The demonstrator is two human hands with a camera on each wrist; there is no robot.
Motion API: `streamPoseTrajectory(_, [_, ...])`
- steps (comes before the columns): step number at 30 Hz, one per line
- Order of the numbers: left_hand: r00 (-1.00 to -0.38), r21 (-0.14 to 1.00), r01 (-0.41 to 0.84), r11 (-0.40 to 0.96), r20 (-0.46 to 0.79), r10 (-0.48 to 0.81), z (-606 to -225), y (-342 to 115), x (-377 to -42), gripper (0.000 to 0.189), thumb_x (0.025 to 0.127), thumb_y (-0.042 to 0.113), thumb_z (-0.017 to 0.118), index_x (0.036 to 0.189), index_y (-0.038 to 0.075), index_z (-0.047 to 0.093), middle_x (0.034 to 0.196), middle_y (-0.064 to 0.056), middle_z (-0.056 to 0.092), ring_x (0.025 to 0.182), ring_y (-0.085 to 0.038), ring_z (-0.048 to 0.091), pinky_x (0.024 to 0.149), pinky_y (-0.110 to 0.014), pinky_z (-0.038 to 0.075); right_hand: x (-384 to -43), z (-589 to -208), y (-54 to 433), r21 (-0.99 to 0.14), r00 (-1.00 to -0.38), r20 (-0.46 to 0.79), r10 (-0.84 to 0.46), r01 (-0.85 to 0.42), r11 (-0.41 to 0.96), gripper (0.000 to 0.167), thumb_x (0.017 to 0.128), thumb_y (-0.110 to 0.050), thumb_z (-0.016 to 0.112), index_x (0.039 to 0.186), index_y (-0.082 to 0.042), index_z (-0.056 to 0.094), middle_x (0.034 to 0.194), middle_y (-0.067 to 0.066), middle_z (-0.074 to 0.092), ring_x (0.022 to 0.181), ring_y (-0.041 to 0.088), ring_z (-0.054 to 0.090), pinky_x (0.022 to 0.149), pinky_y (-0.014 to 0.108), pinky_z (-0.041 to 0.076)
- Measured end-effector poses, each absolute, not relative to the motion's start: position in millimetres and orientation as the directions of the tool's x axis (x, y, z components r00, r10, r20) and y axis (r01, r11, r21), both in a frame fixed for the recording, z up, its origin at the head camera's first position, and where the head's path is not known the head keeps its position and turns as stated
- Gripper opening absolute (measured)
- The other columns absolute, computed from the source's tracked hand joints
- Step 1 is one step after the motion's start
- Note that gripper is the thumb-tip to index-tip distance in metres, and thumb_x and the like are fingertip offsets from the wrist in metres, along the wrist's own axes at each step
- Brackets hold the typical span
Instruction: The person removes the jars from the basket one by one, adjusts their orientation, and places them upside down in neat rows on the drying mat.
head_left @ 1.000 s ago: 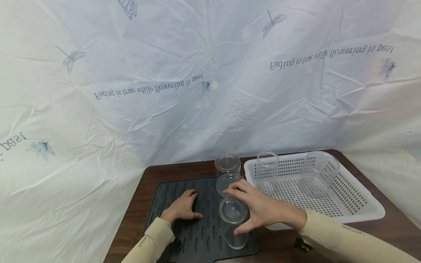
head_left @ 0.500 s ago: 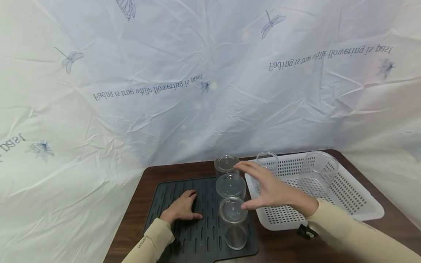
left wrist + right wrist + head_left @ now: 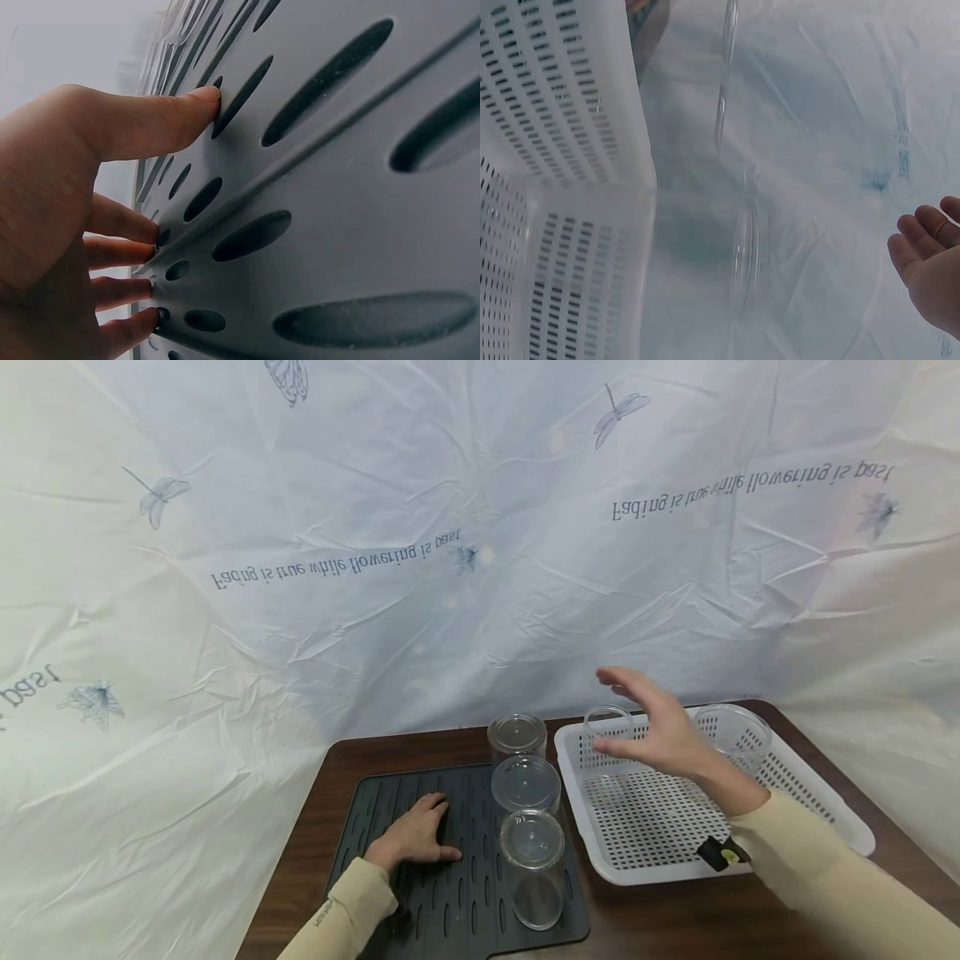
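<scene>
My left hand [image 3: 418, 833] rests on the dark grey ridged drying mat [image 3: 450, 893], fingers spread; in the left wrist view its thumb and fingertips touch the slotted surface. My right hand [image 3: 663, 727] is in the air over the white plastic basket [image 3: 607, 852], thumb and fingers apart, holding nothing. Right by it, a clear glass [image 3: 600, 760] stands in the basket's back left corner. Another, wider clear glass [image 3: 738, 739] is in the basket behind the right wrist. Along the mat's right side stand three clear glasses: a near one [image 3: 534, 872], a middle one [image 3: 527, 783] and a far one [image 3: 517, 735].
Mat and basket sit side by side on a dark brown wooden table [image 3: 288, 868]. A white printed cloth [image 3: 375, 635] hangs behind the table's back edge. A black strap piece [image 3: 722, 853] is at the right sleeve.
My right hand has left the near glass on the mat and moved up and right to above the basket. The left hand and the glasses have stayed in place.
</scene>
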State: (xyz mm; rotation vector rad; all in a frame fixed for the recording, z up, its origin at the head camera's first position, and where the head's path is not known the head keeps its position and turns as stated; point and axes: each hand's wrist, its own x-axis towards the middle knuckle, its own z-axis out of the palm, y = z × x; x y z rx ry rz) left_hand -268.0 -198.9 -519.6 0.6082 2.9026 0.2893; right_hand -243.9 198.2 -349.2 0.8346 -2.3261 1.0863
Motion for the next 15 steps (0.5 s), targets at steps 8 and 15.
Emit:
streamPoseTrajectory(8, [-0.906,0.212,0.375,0.902,-0.123,0.406,-520.9,-198.6,-268.0,0.092,0.078,0.054,0.077,0.143,-0.002,0.045,0.153,-0.018,0.035,0.142,-0.038,0.033,0.110,-0.054,0.036,-254.1,-349.2,229.2,-0.630,-0.794,0.568,-0.214,-0.588,0.508,0.087,0.078,-0.011,0.083,0.150,-0.011,0.036,0.148,0.015,0.042,0.134,0.034,0.040,0.109,0.013,0.031])
streamPoseTrajectory(15, [-0.909,0.206,0.370,0.906,-0.122,0.399,-519.8,-197.7,-269.0,0.091,0.078,0.055,0.076,0.144,-0.001,0.045,0.154,-0.017,0.035,0.142,-0.037,0.033,0.110,-0.053,0.037,-258.0,-347.3,259.6,-0.678,-0.862,0.499,-0.095,-0.456,0.576,0.087,0.083,-0.020,0.079,0.153,-0.010,0.029,0.151,0.018,0.038,0.137,0.039,0.035,0.112,0.050,0.030])
